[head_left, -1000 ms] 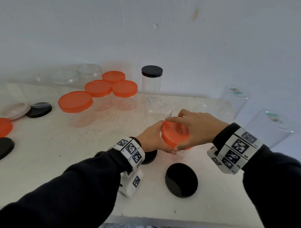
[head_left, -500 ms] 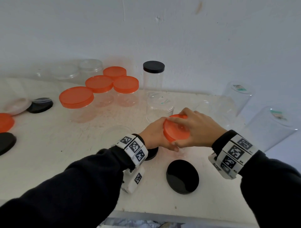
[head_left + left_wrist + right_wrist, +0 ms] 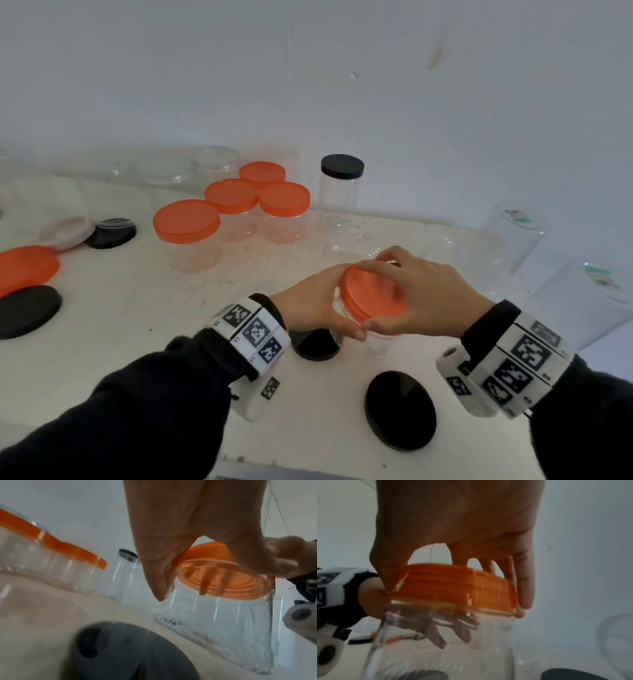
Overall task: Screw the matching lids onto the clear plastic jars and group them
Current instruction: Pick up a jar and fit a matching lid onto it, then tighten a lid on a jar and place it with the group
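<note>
Head view. The right hand (image 3: 421, 294) is cupped over a round orange plastic screw lid (image 3: 371, 301), fingers and thumb curled on its rim. The left hand (image 3: 308, 308) grips the clear plastic jar (image 3: 376, 346) under it, just below the lid. Jar and lid sit tilted toward the camera, near the front of the white table (image 3: 137, 308). Judged step: threading the lid on. To do it well, level the lid on the neck first, hold the jar steady with the left hand, turn only with the right, and stop at firm resistance; a tilted start risks cross-threading.

Count here: four orange-lidded jars (image 3: 186, 222) grouped at the back; one tall jar with a black lid (image 3: 342, 166). Loose lids: three black discs plainly seen (image 3: 399, 409), a fourth part hidden under the left wrist, one orange at the left edge, one pale. Clear uncapped jars at the back and right are too faint to count surely.

Left wrist view. Thumb (image 3: 154, 574) lies against the jar's wall (image 3: 223, 628); through the wall, fingers show beneath the orange lid. The jar's base rests on the table.

Right wrist view. Fingertips (image 3: 523, 595) wrap the lid's ribbed side (image 3: 453, 585); the lid's lower edge sits close on the jar neck, slightly slanted.
</note>
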`<state>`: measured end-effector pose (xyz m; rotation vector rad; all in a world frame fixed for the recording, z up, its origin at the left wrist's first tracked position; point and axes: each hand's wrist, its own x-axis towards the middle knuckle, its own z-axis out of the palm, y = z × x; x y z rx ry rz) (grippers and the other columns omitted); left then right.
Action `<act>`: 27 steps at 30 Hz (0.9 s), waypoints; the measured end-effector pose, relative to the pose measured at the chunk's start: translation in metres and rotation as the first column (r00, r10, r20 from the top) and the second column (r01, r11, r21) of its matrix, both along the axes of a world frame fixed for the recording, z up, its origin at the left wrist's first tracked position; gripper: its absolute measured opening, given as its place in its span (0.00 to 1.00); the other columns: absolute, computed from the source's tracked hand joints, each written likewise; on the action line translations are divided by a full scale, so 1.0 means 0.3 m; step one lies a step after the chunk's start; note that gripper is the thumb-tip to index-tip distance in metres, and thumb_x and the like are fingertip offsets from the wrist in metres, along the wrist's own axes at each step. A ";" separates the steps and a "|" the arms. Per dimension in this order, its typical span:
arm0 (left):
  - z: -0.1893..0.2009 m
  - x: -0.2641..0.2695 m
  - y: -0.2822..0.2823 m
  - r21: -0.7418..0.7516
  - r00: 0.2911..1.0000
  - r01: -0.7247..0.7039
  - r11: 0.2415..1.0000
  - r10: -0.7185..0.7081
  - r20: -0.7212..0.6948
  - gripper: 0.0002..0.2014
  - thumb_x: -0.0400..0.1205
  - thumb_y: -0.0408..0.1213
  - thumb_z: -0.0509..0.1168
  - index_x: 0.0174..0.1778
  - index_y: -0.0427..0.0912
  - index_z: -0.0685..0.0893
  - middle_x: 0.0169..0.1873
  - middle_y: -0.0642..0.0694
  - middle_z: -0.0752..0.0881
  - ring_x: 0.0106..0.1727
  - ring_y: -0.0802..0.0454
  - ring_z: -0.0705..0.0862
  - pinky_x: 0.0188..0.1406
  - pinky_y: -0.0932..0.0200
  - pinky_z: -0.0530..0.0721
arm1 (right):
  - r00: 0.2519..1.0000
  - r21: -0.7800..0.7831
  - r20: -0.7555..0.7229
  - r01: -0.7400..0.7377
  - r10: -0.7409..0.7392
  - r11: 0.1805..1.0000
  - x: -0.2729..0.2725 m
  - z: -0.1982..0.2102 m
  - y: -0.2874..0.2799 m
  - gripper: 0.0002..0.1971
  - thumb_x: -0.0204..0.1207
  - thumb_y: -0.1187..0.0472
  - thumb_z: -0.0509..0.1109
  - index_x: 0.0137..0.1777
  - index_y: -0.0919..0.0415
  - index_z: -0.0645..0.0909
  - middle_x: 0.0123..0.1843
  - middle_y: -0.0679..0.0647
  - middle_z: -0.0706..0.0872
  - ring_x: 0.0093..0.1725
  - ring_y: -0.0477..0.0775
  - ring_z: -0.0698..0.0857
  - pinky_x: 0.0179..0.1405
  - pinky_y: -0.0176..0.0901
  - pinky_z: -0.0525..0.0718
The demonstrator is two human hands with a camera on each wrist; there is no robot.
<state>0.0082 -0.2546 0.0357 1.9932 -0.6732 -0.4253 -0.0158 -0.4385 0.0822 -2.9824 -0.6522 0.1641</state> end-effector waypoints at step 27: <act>-0.093 0.355 0.728 0.446 0.754 -0.606 0.658 0.299 0.584 0.50 0.64 0.71 0.34 0.78 0.47 0.65 0.80 0.51 0.61 0.81 0.53 0.55 0.76 0.42 0.52 | 0.995 0.285 0.102 -0.009 -0.021 0.958 0.364 -0.120 0.581 0.49 0.59 0.40 0.79 0.78 0.49 0.60 0.76 0.50 0.58 0.73 0.58 0.64 0.65 0.57 0.77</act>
